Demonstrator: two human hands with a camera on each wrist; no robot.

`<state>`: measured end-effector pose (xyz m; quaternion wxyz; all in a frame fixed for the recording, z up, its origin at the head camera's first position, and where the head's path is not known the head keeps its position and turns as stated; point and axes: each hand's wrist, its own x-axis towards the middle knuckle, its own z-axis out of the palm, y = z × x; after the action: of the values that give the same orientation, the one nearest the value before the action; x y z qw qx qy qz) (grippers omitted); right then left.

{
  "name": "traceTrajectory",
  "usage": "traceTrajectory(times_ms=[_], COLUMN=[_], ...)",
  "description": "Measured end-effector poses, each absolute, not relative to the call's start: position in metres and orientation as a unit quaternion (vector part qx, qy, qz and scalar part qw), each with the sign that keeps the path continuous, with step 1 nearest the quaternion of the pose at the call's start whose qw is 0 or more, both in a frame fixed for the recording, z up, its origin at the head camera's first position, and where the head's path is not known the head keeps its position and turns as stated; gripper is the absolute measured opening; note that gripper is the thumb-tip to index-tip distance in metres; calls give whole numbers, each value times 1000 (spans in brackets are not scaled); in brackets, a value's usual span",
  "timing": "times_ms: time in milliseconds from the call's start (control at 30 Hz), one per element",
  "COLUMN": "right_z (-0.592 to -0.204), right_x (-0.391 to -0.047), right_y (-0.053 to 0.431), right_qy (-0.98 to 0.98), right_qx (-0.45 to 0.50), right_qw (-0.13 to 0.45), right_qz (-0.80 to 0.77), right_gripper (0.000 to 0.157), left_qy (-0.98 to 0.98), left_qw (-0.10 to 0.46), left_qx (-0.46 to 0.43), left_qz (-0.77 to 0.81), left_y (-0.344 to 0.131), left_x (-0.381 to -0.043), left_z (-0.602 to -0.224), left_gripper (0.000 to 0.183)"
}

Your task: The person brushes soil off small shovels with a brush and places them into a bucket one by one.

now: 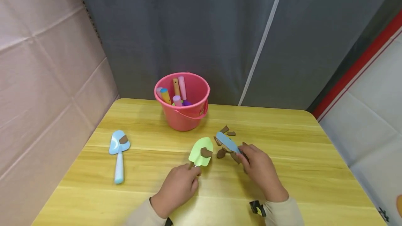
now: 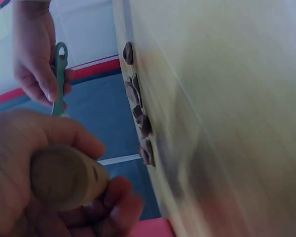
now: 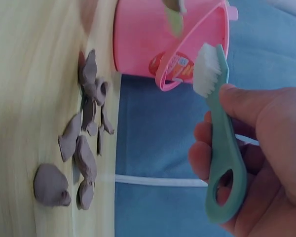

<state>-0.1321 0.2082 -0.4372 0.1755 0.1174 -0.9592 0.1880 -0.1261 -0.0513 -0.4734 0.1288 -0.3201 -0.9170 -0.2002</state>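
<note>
My left hand (image 1: 177, 189) grips the handle of a small trowel with a light green blade (image 1: 195, 151); a brown clay-like piece (image 1: 205, 152) lies on the blade. The left wrist view shows the rounded wooden end of its handle (image 2: 59, 177) in the curled fingers. On the right, my right hand (image 1: 262, 170) holds a blue-green brush (image 3: 223, 140) with white bristles (image 3: 206, 70). In the head view the brush (image 1: 227, 142) is above several loose brown pieces (image 3: 86, 160) on the table, to the right of the trowel.
A pink bucket (image 1: 180, 119) containing several handled tools stands at the table's back. To the left lies a light blue shovel (image 1: 119, 166) with one brown piece (image 1: 124, 139) on its blade. Behind the wooden table (image 1: 150, 198) hangs a dark grey curtain (image 1: 188, 27).
</note>
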Motion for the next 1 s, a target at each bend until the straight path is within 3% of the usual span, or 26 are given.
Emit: traceTrajectory(times_ms=[167,433,767,1000], right_z=[-440,-439,-439,-440], right_x=[-132,-130,-129,-131], right_y=[200,191,200,204], right_qy=[-954,-950,-960,-959], right_qx=[159,212,103,172], right_qw=[191,194,228,176], right_qz=[165,121,122,144], right_gripper=[23,26,25,21], left_qy=[-916,-926,-923,-926], left_qw=[188,156,165,153], left_qx=[-323,-324,-332,-330], left_qz=[-143,-111,-105,-102], left_y=[-42,-27,-20,-20], left_x=[-125,-127,-127,-127], left_z=[-473,-470,-465,-462], left_gripper=[8,7,8,6])
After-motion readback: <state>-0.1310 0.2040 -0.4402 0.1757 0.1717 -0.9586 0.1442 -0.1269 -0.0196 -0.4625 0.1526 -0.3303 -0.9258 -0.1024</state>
